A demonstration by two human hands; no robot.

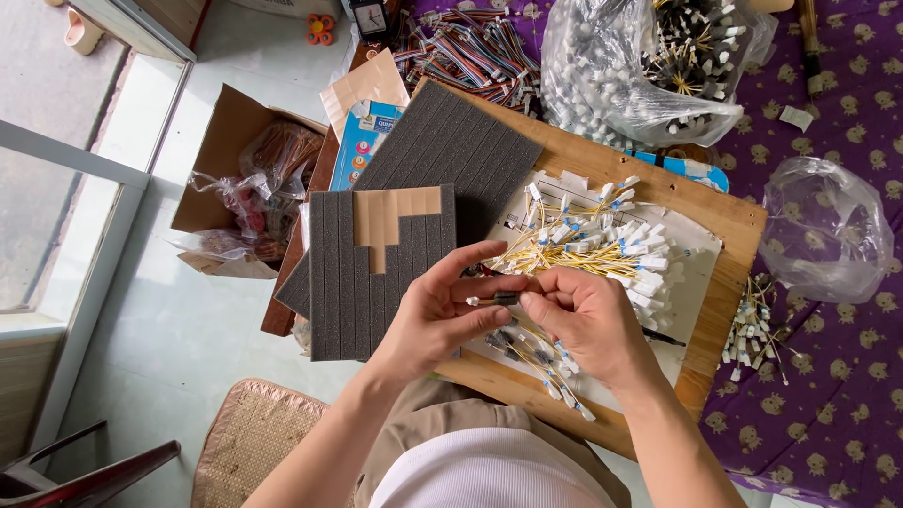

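Purple cloth with a small printed pattern covers the surface to my right, and on it sits the wooden board that serves me as a bench. Dark grey foam sheets scored into strips lie on its left part, one with several strips already peeled off so the tan backing shows. Beyond the board a clear bag bulges with white-ended wire pieces, and a second, nearly empty bag lies to the right. A white sheet on the board carries a heap of yellow leads with white connectors, just beyond my hands. My left hand and right hand meet over the near edge of the board, thumbs and forefingers pressed together in a pinching grip on one small wire piece with a dark grey sleeve. It lies between the two grips, its long axis running left to right, roughly level, its pale end toward my left fingers. Both hands are equally near, each holding one end.
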